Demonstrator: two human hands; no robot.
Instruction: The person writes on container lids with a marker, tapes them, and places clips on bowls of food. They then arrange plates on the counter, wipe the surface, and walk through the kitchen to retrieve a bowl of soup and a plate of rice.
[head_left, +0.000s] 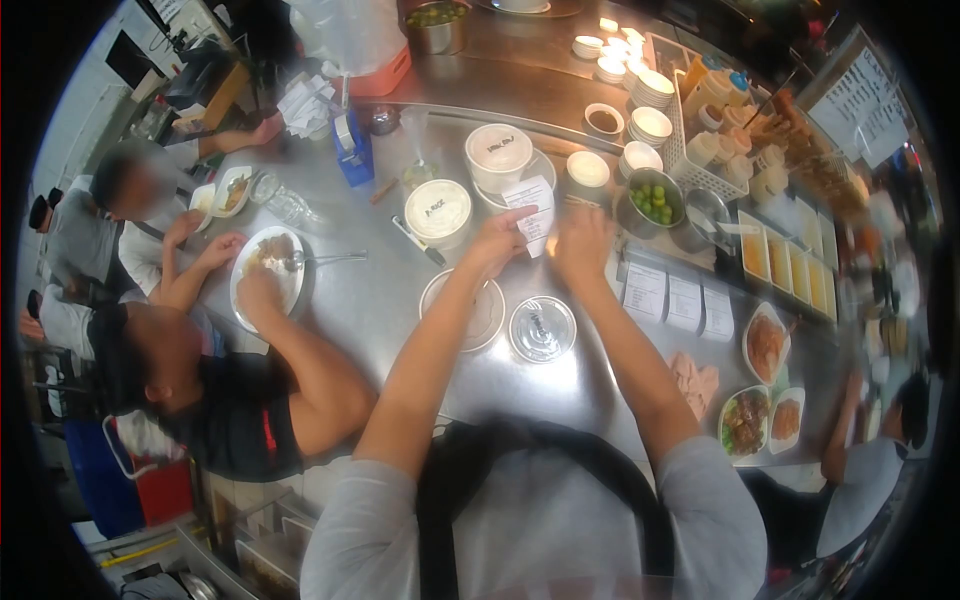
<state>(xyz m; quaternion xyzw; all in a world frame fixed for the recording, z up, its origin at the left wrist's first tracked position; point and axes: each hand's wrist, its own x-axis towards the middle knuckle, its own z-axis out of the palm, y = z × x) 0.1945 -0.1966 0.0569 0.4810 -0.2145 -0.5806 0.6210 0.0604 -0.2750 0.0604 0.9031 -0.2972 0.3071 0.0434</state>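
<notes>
Apron (445, 510): one, black
Slips: one in hand; three flat slips (684, 303) rightward
Tubs (438, 212): two, lids handwritten
Counter (385, 300): steel; kitchen, co-workers (240, 405) both sides
Left hand (497, 243): pinching the printed slip (536, 218)
Right hand (583, 243): blurred, grip unclear
Printed slip: white, narrow; above counter

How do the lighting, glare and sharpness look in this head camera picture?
Head view: fisheye distortion bends the steel counter and darkens the corners; warm light overexposes the stacked white dishes; glare whitens the steel near the clear round lid; the right hand is blurred, and the print on the paper slip is too soft to read.
</notes>
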